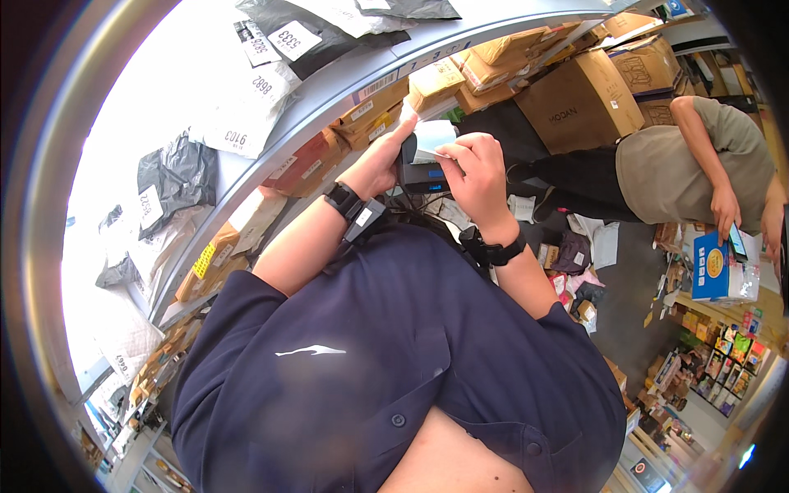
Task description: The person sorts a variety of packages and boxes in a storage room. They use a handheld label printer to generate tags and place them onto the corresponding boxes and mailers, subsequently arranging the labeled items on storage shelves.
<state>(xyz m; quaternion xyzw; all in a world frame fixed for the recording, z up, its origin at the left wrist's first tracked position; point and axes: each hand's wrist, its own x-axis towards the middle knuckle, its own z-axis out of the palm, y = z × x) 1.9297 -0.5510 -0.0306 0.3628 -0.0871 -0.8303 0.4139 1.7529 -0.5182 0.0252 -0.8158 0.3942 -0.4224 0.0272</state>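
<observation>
My left hand [385,154] holds a dark portable label printer [422,175] from its left side, thumb pointing up along it. A small blue display glows on the printer's front. A pale roll of labels [435,137] shows at its top. The fingertips of my right hand [478,163] pinch the edge of the label paper at the printer's right side. Each wrist wears a black strap, and a small dark device [365,220] sits at the left one.
Shelving with a metal edge [345,92] holds plastic mailers [169,179] and cardboard boxes [434,83]. Parcels [573,252] lie on the floor. At right stands a person [696,166] with a phone [737,242] above a blue box [709,271]. A large carton [576,101] stands behind.
</observation>
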